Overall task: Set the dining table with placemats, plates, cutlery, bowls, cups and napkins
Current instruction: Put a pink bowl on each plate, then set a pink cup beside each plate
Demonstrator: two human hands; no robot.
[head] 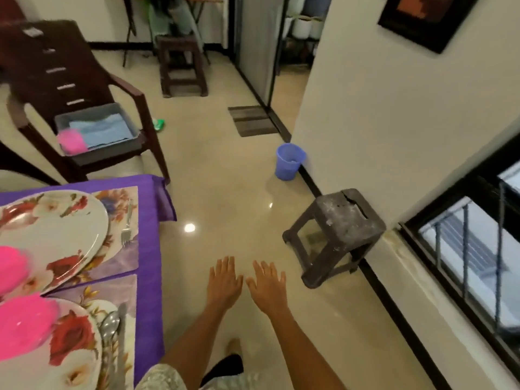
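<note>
My left hand point(223, 280) and my right hand point(267, 285) are stretched out side by side over the floor, fingers straight, both holding nothing. At the left stands the table with a purple cloth point(150, 249). On it lie floral placemats point(121, 266), two floral plates point(53, 235) point(76, 342), a fork point(127, 220) and a spoon point(109, 327). Pink bowls point(25, 325) sit on the plates. On the seat of a brown plastic chair point(56, 68) rests a grey tray point(129, 139) holding blue napkins point(104, 130) and a pink cup point(71, 140).
A grey stool point(340, 235) stands by the wall at the right, a blue bin point(289, 161) beyond it. Another brown stool point(180, 66) is further back. A doormat point(251, 121) lies by a doorway. A barred window point(461, 249) is at the right.
</note>
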